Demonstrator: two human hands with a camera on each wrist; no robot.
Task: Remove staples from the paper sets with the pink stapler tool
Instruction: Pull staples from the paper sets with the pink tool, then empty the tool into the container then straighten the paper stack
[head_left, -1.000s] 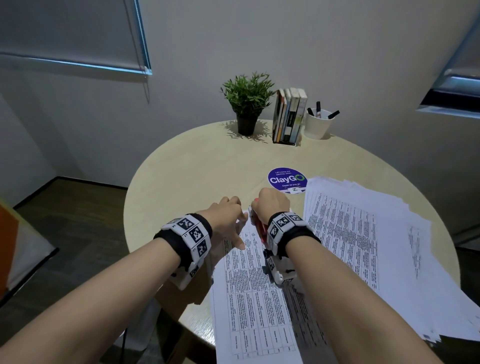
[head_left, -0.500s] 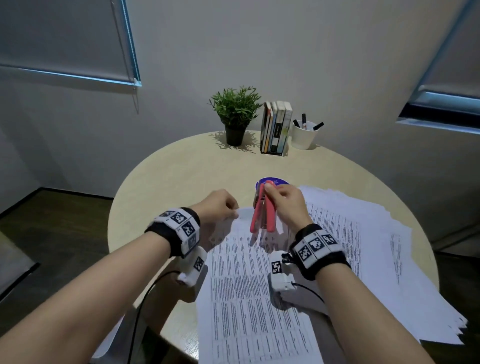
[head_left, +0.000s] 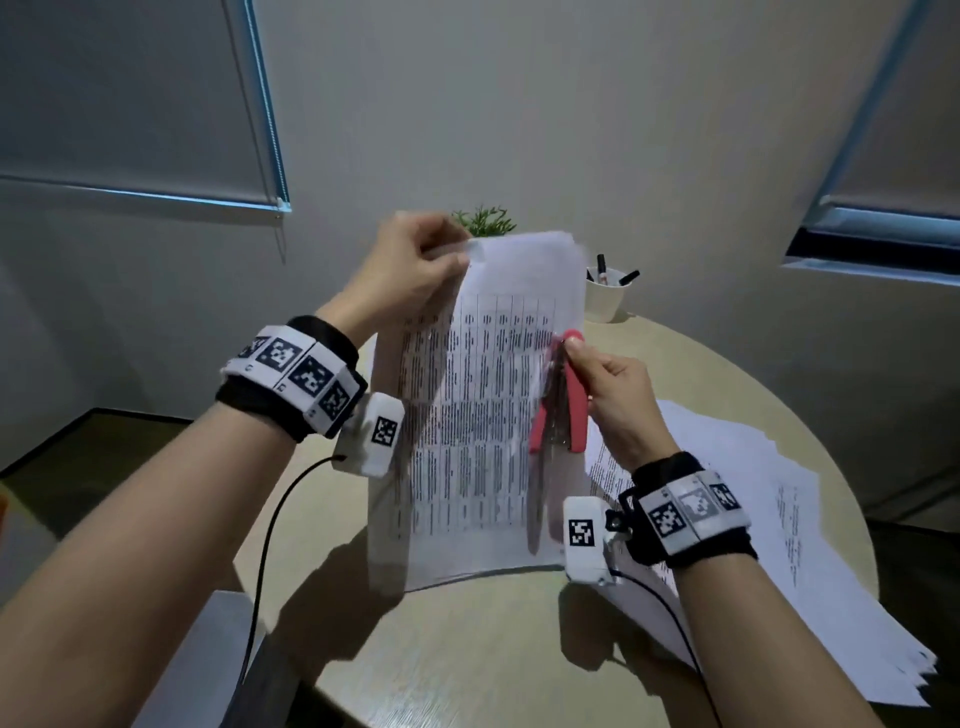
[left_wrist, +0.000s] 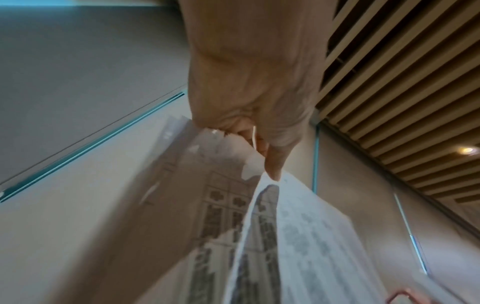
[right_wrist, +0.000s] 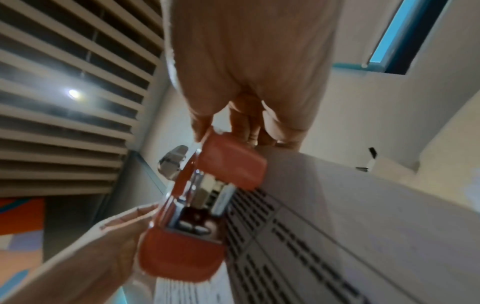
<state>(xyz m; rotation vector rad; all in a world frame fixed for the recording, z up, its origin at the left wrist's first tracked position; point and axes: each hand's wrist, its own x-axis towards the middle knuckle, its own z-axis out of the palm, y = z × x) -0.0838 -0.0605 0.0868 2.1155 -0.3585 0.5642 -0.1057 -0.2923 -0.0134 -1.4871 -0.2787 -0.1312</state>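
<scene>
While the left hand (head_left: 410, 273) pinches the top corner of a printed paper set (head_left: 483, 415) and holds it upright above the round table (head_left: 467, 649), the right hand (head_left: 615, 400) grips the pink stapler tool (head_left: 563, 400) — arms hinged open, lower ends splayed — just beside the sheets' right edge. More loose papers (head_left: 779, 545) spread across the table on the right; a white pen cup (head_left: 605, 296) stands behind.

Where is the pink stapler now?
In the head view, the pink stapler is right of centre, held by the right hand against the lifted paper set's right edge.
</scene>
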